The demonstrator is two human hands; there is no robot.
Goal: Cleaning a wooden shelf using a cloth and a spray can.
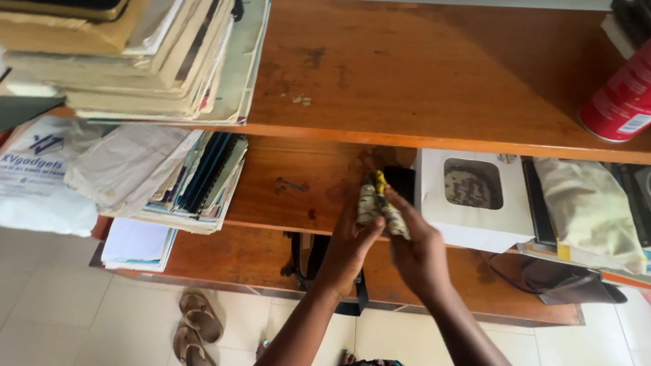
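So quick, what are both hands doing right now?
Left hand: closed on the small patterned bundle.
Right hand: closed on the same bundle.

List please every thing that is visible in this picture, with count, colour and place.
books and papers stack: one, beige and white, top shelf, left
spray can: one, red, top shelf, right, lying tilted
plastic bag: one, white, middle shelf, far left
notebooks pile: one, white and blue, middle shelf
box with window: one, white, middle shelf
cloth bag: one, cream, right of box
sandals: two, brown, floor
folded cloth: one, yellow-patterned, between both hands
left hand: holding cloth
right hand: holding cloth
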